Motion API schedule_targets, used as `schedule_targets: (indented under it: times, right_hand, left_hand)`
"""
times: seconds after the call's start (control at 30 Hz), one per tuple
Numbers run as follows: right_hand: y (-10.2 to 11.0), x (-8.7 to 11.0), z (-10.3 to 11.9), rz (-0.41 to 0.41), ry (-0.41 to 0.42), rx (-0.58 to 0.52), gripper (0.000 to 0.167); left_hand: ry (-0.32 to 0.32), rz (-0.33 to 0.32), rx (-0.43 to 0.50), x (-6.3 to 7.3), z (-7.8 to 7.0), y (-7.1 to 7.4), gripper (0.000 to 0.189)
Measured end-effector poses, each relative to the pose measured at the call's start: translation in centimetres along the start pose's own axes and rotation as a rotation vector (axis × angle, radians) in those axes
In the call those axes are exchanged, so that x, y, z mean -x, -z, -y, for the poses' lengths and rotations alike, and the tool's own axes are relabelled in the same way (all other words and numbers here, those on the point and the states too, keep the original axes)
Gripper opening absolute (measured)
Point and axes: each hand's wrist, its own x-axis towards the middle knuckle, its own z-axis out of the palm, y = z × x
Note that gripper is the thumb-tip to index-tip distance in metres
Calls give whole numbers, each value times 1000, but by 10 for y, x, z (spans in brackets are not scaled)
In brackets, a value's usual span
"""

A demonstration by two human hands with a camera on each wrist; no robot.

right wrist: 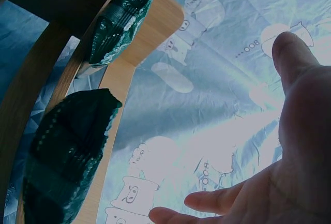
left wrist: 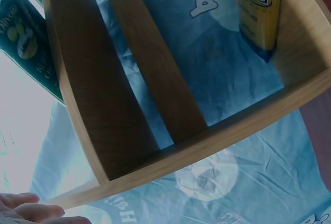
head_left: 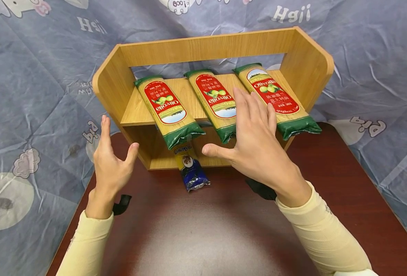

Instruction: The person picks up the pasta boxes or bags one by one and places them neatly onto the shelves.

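Three yellow-and-green Olivoila spaghetti packs lie side by side on the upper shelf: a left pack [head_left: 163, 103], a middle pack [head_left: 213, 97] and a right pack [head_left: 270, 92]. Their green ends jut over the shelf's front edge. My right hand [head_left: 258, 142], fingers stretched and thumb spread, hovers before the middle and right packs and partly covers them. To the left of the wooden rack [head_left: 206, 48], my left hand [head_left: 113, 165] is raised, fingers straight and thumb apart, holding nothing. A blue-and-yellow pasta pack [head_left: 191, 168] sits on the lower shelf, its end sticking out in front.
The rack stands at the back of a dark red-brown table [head_left: 203, 230]. Behind and beside it hangs a grey-blue printed cloth [head_left: 44, 96]. Black straps [head_left: 122, 204] circle my wrists. The rack's side panel [left wrist: 217, 131] is close to my left hand.
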Motion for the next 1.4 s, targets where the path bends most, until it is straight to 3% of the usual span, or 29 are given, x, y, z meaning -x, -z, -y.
schedule_targets:
  times: [0.33, 0.53, 0.83, 1.07, 1.4]
  right_hand:
    - [-5, 23, -8, -9, 63, 23, 123]
    - [-10, 35, -11, -11, 73, 32, 123]
    - [-16, 57, -24, -16, 36, 31, 122]
    - [-26, 69, -34, -42, 45, 48, 117]
    - [-42, 85, -49, -74, 39, 49, 120]
  left_hand:
    - [-121, 52, -36, 9, -16, 3, 80]
    - [-120, 117, -107, 19, -22, 8, 82]
    - [-125, 235, -284, 30, -32, 13, 82]
    - [-158, 287, -431, 38, -37, 14, 85]
    - [-153, 358, -465, 55, -41, 8, 87]
